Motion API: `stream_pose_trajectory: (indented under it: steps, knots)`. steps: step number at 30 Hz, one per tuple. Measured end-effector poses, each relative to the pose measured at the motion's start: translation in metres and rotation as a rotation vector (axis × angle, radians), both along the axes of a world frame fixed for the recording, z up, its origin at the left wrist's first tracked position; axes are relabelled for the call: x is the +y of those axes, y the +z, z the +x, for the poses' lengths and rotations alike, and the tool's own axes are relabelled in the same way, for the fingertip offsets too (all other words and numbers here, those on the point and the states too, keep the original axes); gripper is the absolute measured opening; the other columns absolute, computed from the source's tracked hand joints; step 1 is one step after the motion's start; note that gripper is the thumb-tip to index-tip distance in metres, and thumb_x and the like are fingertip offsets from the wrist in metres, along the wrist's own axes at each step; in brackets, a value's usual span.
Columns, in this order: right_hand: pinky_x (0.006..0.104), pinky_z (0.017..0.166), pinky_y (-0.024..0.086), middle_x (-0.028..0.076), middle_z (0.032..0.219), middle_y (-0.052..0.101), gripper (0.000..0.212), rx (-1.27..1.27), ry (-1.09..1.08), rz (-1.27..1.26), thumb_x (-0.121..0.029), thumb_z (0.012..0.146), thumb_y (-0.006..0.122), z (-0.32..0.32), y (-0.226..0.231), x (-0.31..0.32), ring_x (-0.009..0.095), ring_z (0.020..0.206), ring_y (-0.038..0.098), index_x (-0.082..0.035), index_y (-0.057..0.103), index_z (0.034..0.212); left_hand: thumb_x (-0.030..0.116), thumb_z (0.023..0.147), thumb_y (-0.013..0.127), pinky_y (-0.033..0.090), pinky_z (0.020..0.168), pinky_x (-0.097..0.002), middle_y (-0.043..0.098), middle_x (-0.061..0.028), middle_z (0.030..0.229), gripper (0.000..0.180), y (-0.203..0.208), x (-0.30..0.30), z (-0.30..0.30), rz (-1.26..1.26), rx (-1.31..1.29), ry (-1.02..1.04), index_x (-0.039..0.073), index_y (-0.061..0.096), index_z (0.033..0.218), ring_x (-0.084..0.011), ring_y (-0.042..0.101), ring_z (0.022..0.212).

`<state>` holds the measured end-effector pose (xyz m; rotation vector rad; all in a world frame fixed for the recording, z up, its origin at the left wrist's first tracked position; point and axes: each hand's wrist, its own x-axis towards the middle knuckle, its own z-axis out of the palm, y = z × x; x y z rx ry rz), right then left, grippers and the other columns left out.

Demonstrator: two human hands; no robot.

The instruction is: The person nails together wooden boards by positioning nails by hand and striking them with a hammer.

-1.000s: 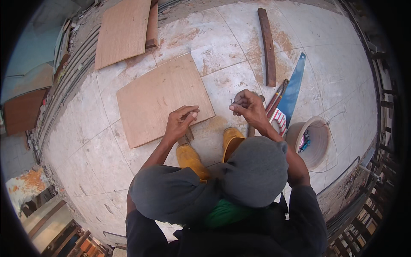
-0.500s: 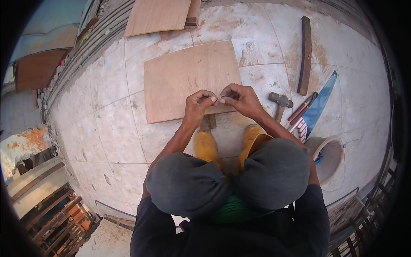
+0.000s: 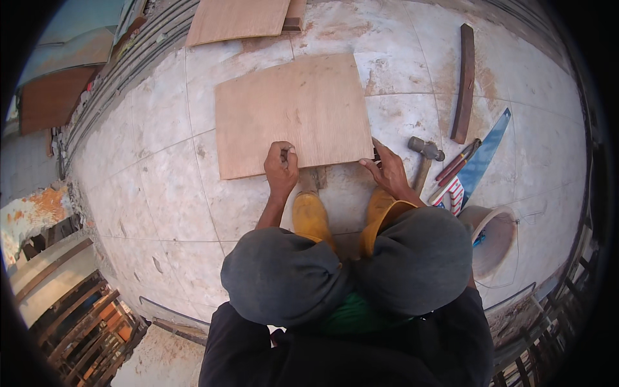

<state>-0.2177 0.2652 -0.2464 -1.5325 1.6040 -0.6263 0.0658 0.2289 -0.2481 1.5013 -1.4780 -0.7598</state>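
Observation:
A rectangular plywood board (image 3: 293, 103) lies in front of me, its near edge propped on a piece of wood (image 3: 314, 177). Above that edge, left of its middle, my left hand (image 3: 282, 169) is closed with fingertips pressed to the thumb; whatever it pinches is too small to make out. My right hand (image 3: 389, 173) is at the board's near right corner, thumb by the near edge and fingers curled at the right side, gripping it. Something dark shows between these fingers and the board.
Right of the board lie a hammer (image 3: 422, 152), red-handled pliers (image 3: 456, 162), a handsaw (image 3: 487, 158) and a dark wooden bar (image 3: 463, 84). A round bucket (image 3: 496, 242) rests near my right knee. More plywood (image 3: 238, 19) lies at the far side of the tiled floor (image 3: 155, 193).
My hands, together over the board's near edge before, have parted. The left has drawn back a little to the left; the right has moved right to the board's corner.

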Motion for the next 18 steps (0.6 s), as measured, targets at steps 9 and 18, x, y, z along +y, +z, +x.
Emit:
stream_pose_trajectory:
  steps: [9,18]
  knots:
    - [0.0439,0.075,0.052,0.025,0.095,0.066,0.069,-0.014,0.001,-0.066,-0.037,0.088,0.073,0.003,-0.006,-0.006,0.037,0.083,0.066,0.002,0.05,0.14,0.0,0.093,0.064,0.048,0.065,-0.0231,0.064,-0.0048,0.079,0.012,0.021,0.001,0.0,0.234,0.281,-0.105,-0.001,0.065,0.105,-0.01,0.059,0.071]
    - [0.0421,0.075,0.053,0.024,0.097,0.067,0.067,-0.065,-0.019,-0.048,-0.037,0.088,0.073,0.001,-0.001,-0.006,0.035,0.082,0.067,-0.002,0.051,0.141,0.0,0.089,0.067,0.05,0.067,-0.0262,0.067,-0.0062,0.085,0.005,0.021,0.004,0.008,0.248,0.066,-0.222,0.001,0.069,0.093,-0.0109,0.06,0.071]
